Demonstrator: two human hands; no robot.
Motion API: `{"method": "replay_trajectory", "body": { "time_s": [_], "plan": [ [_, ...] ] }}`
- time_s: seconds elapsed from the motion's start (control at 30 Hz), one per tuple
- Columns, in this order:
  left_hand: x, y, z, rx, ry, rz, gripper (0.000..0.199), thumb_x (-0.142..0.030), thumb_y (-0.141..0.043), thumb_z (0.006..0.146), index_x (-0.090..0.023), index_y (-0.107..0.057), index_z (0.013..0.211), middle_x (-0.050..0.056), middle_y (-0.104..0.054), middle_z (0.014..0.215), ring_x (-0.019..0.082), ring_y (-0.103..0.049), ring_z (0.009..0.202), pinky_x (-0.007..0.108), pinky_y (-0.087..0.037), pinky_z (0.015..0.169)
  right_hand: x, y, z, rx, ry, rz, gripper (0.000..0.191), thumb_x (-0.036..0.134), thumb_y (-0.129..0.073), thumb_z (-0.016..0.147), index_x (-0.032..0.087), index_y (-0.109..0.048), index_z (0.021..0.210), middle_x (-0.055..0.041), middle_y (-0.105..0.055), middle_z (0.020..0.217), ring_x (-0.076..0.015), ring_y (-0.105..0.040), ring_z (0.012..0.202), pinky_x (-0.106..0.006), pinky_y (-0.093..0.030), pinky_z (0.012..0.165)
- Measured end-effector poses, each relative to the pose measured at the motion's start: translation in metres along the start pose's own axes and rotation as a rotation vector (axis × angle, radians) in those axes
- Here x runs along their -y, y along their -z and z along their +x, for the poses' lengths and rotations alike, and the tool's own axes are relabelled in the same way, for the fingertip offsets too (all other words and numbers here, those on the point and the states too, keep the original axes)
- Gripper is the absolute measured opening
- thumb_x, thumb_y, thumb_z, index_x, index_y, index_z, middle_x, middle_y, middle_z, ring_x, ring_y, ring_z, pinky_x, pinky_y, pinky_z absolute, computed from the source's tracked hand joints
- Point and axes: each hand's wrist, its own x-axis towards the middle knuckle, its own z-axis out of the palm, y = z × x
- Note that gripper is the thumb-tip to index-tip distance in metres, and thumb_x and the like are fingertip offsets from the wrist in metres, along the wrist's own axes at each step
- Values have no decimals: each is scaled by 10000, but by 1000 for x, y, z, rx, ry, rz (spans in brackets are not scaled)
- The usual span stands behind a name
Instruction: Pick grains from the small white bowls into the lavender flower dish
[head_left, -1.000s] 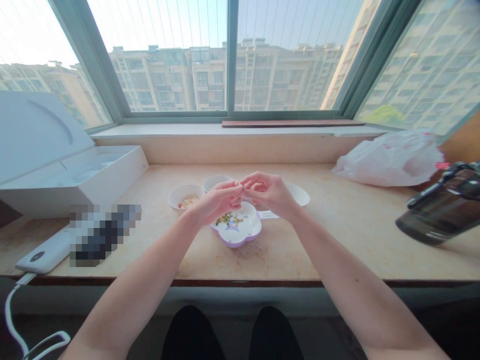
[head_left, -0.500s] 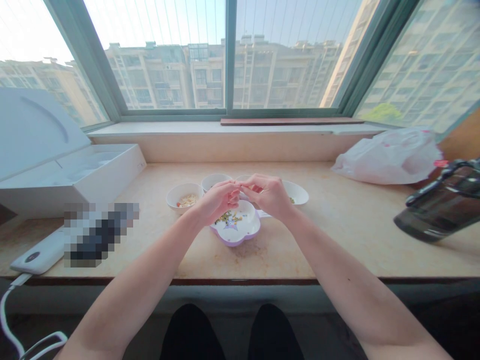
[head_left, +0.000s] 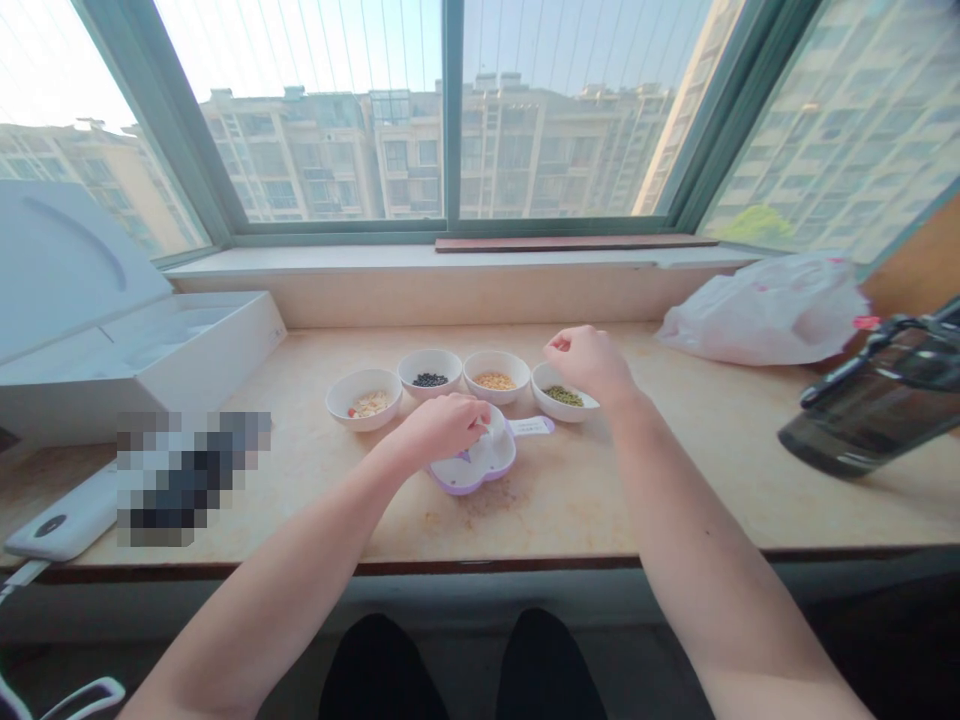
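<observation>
My left hand (head_left: 448,425) is over a white flower-shaped dish (head_left: 491,462) with a purple edge and a handle. Its fingers are bent together and point down into the dish; whatever they pinch is too small to tell. Above the far right side of a white bowl (head_left: 545,407) of green beans (head_left: 564,396) is my right hand (head_left: 591,358), fingers curled closed, their contents hidden. Three more white bowls stand to the left, holding yellow kernels (head_left: 496,381), black beans (head_left: 430,380) and pale flat pieces (head_left: 371,404) with a red bit.
On the left are an open white box (head_left: 217,340), a white power bank (head_left: 64,520) with a cable, and a blurred dark object (head_left: 187,485). A white plastic bag (head_left: 765,310) and a tilted dark transparent jug (head_left: 862,410) lie on the right. Behind the counter runs a window sill (head_left: 322,260).
My hands were together above the dish and are now apart. The right moved right to the green bean bowl; the left lowered into the dish. The view has shifted slightly.
</observation>
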Motion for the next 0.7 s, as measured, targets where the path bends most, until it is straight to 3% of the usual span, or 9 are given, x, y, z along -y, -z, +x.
{"method": "replay_trajectory", "body": {
  "time_s": [0.13, 0.37, 0.7],
  "plan": [
    [-2, -1, 2, 22, -8, 82, 173, -205, -547, 878, -217, -719, 863, 87, -722, 887, 239, -654, 796, 298, -413, 708, -17, -2, 6, 184, -71, -63, 202, 215, -616, 806, 191, -800, 885, -124, -786, 934, -266, -719, 880, -311, -489, 733],
    [-8, -3, 4, 58, 34, 124, 157, -198, -543, 866, -230, -689, 819, 57, -687, 801, 218, -622, 710, 295, -396, 667, -21, -3, 6, 351, -111, -93, 190, 184, -641, 769, 211, -810, 852, -97, -789, 893, -232, -714, 829, -293, -476, 699],
    [-1, -16, 7, 14, -1, 116, 153, -201, -541, 893, -207, -623, 764, 85, -694, 827, 245, -647, 755, 316, -426, 722, -10, -5, 1, 258, -73, -102, 240, 348, -623, 830, 222, -806, 919, -123, -785, 990, -284, -711, 908, -328, -485, 702]
  ]
}}
